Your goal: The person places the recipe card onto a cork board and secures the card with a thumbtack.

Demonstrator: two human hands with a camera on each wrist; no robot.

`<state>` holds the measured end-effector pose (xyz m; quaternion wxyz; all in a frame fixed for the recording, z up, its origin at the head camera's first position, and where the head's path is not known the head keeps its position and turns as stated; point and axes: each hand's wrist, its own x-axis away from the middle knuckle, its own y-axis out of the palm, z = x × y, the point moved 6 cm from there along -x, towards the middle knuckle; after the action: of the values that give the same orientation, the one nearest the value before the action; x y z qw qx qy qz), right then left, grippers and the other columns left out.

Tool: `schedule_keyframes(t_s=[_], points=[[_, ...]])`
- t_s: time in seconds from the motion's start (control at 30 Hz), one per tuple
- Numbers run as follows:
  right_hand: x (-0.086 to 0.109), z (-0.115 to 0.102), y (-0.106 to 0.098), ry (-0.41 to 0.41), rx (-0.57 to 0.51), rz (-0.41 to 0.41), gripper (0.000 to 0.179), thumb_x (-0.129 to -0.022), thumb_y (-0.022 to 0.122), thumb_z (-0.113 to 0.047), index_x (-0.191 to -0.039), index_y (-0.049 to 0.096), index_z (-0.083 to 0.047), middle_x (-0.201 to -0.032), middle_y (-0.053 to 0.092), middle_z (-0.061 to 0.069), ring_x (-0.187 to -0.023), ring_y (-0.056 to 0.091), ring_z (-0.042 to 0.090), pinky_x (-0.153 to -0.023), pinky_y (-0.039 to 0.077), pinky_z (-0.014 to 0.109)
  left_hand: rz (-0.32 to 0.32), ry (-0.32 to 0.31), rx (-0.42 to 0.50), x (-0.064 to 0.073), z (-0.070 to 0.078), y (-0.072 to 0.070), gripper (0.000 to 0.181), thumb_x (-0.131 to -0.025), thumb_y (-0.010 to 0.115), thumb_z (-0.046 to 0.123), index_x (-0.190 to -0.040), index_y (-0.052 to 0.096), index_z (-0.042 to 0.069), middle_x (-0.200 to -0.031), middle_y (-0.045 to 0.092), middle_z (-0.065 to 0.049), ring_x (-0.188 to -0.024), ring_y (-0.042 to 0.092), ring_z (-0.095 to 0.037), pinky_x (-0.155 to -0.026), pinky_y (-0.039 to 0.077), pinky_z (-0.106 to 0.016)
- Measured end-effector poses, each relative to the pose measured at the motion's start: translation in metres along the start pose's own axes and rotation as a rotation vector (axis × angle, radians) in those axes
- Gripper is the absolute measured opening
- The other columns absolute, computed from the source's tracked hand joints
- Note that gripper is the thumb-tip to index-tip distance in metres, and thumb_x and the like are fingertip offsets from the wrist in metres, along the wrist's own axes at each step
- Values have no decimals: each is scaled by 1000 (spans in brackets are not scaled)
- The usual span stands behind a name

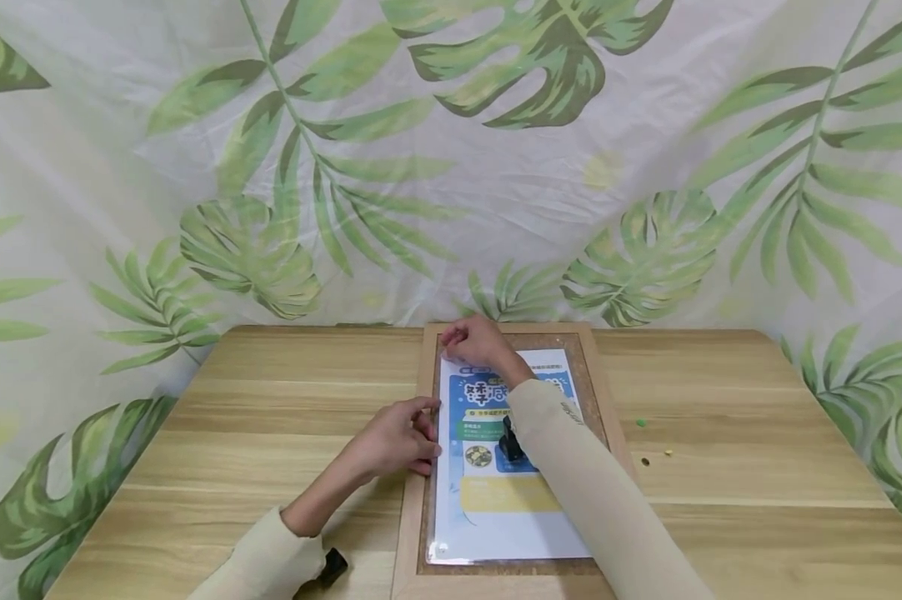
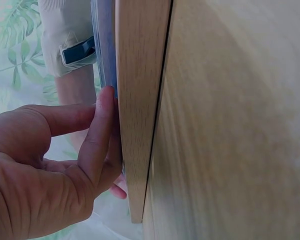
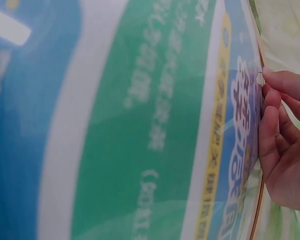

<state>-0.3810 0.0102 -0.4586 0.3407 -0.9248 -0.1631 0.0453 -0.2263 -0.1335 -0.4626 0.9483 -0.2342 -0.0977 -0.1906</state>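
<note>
A laminated poster (image 1: 511, 533), printed in blue, green and yellow, lies on a cork board (image 1: 556, 342) with a light wooden frame (image 1: 415, 533). My left hand (image 1: 398, 437) rests at the poster's left edge, its fingertips touching it beside the frame. In the left wrist view, the fingers (image 2: 102, 115) bend gently against that edge. My right hand (image 1: 477, 342) is over the poster's upper left corner. In the right wrist view, curled fingers of the right hand (image 3: 285, 135) pinch a small pin-like thing, mostly hidden by the fingertips.
On the wooden table (image 1: 721, 517), right of the board, lie a small green piece (image 1: 641, 422), a yellowish one (image 1: 668, 452) and a dark one (image 1: 644, 461). Behind the table hangs a leaf-patterned cloth (image 1: 511, 192). The right forearm crosses the poster.
</note>
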Motion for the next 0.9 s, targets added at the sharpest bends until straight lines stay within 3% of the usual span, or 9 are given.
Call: schedule_keyframes(t_s=[0.53, 0.7, 0.9], points=[[3, -2, 0, -4, 32, 6, 15, -97, 79, -15, -112, 80, -12, -92, 72, 1, -80, 62, 13, -75, 48, 25, -15, 12, 8, 1, 5, -1, 70, -92, 73, -11, -156, 47, -4, -97, 61, -14, -68, 70, -19, -65, 65, -37], [5, 1, -1, -45, -8, -38, 27, -98, 77, -13, -124, 77, -8, -98, 74, 3, -85, 64, 12, -76, 50, 23, -12, 11, 5, 0, 5, -1, 69, -91, 74, -11, -155, 49, -4, -97, 61, -14, -68, 69, -18, -64, 65, -37], [15, 7, -13, -32, -79, -107, 39, -98, 76, -11, -136, 70, -3, -108, 75, 9, -88, 66, 14, -77, 52, 22, -21, 4, 7, 2, 6, -3, 68, -92, 74, -10, -155, 49, -3, -98, 61, -14, -69, 69, -19, -65, 65, -37]])
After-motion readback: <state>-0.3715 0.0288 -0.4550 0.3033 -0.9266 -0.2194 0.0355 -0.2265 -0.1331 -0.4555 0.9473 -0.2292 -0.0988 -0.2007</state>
